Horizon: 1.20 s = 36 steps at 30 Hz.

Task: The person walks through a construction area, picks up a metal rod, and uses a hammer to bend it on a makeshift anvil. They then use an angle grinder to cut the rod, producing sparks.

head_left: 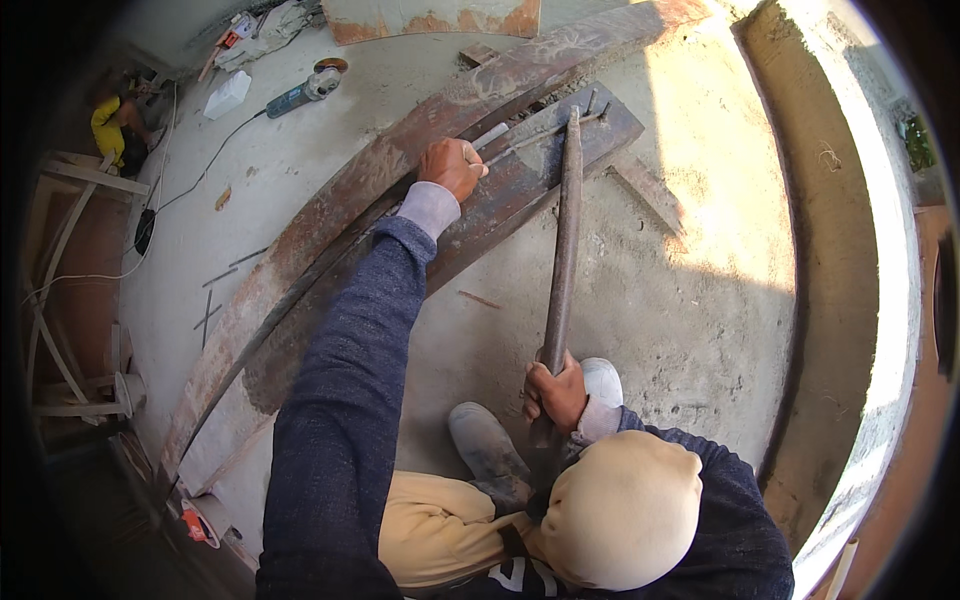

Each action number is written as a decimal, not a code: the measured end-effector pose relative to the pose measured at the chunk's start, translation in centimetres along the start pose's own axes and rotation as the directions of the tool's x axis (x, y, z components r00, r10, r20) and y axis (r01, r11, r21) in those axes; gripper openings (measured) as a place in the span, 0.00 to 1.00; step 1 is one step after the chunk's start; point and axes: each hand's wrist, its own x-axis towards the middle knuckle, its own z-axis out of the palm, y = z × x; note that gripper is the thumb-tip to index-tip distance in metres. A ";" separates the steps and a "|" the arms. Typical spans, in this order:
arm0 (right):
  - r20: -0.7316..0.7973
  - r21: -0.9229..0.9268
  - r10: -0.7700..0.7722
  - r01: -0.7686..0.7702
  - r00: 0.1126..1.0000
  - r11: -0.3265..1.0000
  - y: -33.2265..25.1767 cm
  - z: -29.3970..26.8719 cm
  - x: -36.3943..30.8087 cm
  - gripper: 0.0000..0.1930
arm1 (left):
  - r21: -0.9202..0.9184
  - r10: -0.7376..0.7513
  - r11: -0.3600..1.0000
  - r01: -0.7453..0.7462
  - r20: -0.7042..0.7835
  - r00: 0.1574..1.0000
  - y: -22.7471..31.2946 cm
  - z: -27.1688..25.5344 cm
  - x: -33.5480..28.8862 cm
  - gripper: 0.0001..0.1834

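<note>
Rod (535,142), thin and metal, seen in the head view over a beam (480,225), extending from the left hand (450,168) toward upright pins (590,101) near the beam's far end. Left fingers: closed, pinching the rod. Right hand (556,393): fingers wrapped around the lower part of a long pipe (566,235). Pipe's upper end stands at the rod, just beside the pins; whether pipe and rod touch cannot be determined. A curved board (395,145) runs along the beam's left side. Grinder (303,92) lies on the floor (640,310) beyond the board, near a white box (228,93). Upper left: a person in yellow (107,130), partly in shadow.
</note>
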 end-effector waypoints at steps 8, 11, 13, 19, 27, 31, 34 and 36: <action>0.045 -0.093 -0.102 0.106 0.994 0.990 -2.1 -8.4 -3.2 0.11 | 0.097 0.045 0.993 -0.070 0.238 0.970 3.5 -0.5 -3.6 0.10; 0.020 -0.102 -0.173 0.174 0.985 0.979 -2.3 -8.2 -2.5 0.11 | -0.050 -0.064 0.995 0.086 0.338 0.939 0.0 -5.2 -4.0 0.10; 0.003 -0.113 -0.239 0.237 0.971 0.965 -2.8 -9.5 -2.8 0.12 | -0.119 -0.059 0.988 0.103 0.326 0.943 -2.5 -8.7 -3.9 0.10; -0.100 -0.164 -0.339 0.320 0.936 0.933 -2.3 -11.4 -1.6 0.12 | -0.090 -0.371 0.927 0.364 -0.073 0.926 -14.7 -17.6 -5.1 0.11; -0.188 -0.230 -0.282 0.237 0.941 0.944 -2.6 -11.5 -0.3 0.11 | 0.280 -0.183 0.888 0.364 -0.510 0.840 -21.4 -12.1 -2.8 0.09; -0.309 -0.285 -0.326 0.239 0.894 0.928 -2.2 -13.3 0.6 0.11 | -0.049 -0.175 0.982 0.180 0.088 0.981 -14.8 -6.1 -1.0 0.10; -0.364 -0.251 -0.313 0.231 0.877 0.940 -3.2 -12.3 0.6 0.10 | -0.086 -0.150 0.978 0.192 0.358 0.922 -16.4 -2.5 -0.4 0.14; -0.391 -0.274 -0.313 0.215 0.866 0.937 -3.2 -13.0 1.0 0.11 | -0.094 -0.036 0.993 0.076 0.372 0.928 -17.8 -0.7 -0.1 0.16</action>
